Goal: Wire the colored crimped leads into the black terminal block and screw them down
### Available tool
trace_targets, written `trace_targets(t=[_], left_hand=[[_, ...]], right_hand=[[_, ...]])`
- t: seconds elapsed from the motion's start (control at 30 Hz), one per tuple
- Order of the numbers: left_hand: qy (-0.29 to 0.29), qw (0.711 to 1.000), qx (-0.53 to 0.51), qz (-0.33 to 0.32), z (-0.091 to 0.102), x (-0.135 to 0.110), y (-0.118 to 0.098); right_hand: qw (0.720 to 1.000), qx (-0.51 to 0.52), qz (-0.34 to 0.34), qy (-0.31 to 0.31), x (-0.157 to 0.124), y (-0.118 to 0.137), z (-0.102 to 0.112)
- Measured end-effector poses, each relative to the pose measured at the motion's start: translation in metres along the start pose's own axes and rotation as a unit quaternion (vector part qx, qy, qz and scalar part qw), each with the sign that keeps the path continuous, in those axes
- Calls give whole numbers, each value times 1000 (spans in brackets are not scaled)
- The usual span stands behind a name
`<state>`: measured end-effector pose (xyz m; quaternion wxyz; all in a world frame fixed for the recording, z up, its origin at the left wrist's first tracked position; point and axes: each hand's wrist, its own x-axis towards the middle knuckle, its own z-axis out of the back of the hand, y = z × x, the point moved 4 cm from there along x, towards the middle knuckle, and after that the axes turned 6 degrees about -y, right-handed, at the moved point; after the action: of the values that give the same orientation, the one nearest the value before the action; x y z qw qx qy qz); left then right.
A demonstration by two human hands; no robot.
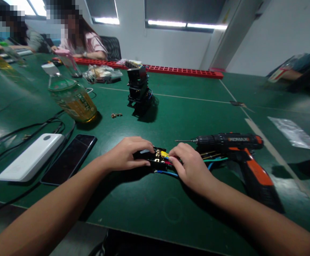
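A black terminal block (pixel 157 160) with brass contacts lies on the green table. My left hand (pixel 129 153) grips its left end between thumb and fingers. On its right side, my right hand (pixel 190 164) pinches a wire with a yellow sleeved end (pixel 164 154) against the contacts. Red shows just below the yellow, partly covered by my fingertips. A blue wire (pixel 168 173) with a metal lug lies loose along the near side of the block. More wires, one of them green (pixel 216 160), run out to the right behind my right hand.
A black and orange power drill (pixel 232 142) lies to the right, its bit pointing left. At left are a phone (pixel 69 158), a white power bank (pixel 30 156), cables and a tilted drink bottle (pixel 74 101). Beyond stand stacked black parts (pixel 138 87) and small screws (pixel 116 115). People sit across the table.
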<state>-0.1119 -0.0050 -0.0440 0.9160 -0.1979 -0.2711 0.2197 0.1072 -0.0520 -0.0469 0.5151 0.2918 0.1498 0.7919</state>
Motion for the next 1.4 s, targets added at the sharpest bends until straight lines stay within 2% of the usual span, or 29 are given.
trace_targets(t=[0.2,0.47,0.7,1.4], left_hand=[[-5,1000,-3,9,0,-1,0],[-2,1000,-10,23,0,0,-1],[-3,1000,-8,9,0,0,-4],[-9,999,29,-16,-2,-1,-2]], right_hand=[[999,3,50,-19,0,5,1],[999,-6,35,-14,0,0,0],[998,7,53,-29,1,-2,1],[976,-105,181,-59,-3,2,-7]])
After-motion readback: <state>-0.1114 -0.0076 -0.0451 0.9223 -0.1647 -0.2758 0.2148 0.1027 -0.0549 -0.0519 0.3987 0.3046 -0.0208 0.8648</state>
